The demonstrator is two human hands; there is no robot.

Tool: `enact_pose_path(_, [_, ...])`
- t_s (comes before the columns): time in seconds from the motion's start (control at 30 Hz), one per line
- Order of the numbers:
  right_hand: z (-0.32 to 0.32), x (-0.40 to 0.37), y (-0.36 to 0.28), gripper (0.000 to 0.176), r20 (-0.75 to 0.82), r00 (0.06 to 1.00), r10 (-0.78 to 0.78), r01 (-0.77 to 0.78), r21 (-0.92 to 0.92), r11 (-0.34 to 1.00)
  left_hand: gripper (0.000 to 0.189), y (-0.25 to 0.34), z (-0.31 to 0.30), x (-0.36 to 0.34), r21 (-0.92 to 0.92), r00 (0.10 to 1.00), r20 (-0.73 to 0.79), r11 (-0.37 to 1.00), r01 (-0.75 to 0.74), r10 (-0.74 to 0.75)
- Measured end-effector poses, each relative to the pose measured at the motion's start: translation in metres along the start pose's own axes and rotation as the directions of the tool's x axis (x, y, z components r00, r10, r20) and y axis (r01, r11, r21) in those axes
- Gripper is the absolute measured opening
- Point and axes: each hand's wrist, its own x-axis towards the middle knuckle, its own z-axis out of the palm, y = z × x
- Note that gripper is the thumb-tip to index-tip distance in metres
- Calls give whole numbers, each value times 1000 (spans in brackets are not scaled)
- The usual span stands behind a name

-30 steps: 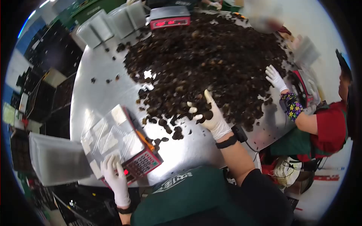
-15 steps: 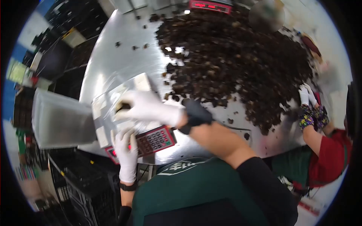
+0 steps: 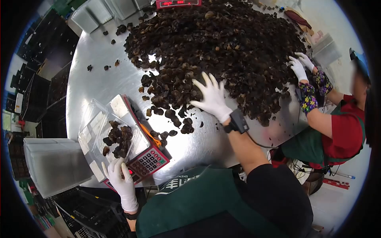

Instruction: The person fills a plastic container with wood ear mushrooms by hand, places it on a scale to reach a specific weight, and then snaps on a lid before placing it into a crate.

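My left hand (image 3: pixel 122 183), in a white glove, grips the near edge of a clear plastic box (image 3: pixel 95 133) at the front left. Several dark wood ear mushrooms (image 3: pixel 119 137) lie inside this box. Under the box is a red-framed digital scale (image 3: pixel 147 162), its keypad facing me. My right hand (image 3: pixel 214 97), also gloved in white, reaches over the near side of a large heap of wood ear mushrooms (image 3: pixel 222 43). Its fingers are spread and its palm faces down, with nothing held.
Stacked clear boxes (image 3: pixel 55 164) stand left of the scale. An orange-handled tool (image 3: pixel 151 135) lies beside it. At the far edge is a second scale (image 3: pixel 178 3). A co-worker's gloved hands (image 3: pixel 299 67) touch the heap's right side. Loose mushrooms (image 3: pixel 106 68) dot the metal table (image 3: pixel 91 85).
My right hand has moved from above the box to the heap, and its fingers have opened. Mushrooms now show in the box. My left hand stays at the box edge; the view has shifted.
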Motion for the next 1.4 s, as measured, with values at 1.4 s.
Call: enact_pose_path(1.4, [-61, 40, -75, 35, 545, 805, -235, -593, 757, -274, 24, -5, -15, 0, -218, 982, -156, 973, 72, -107])
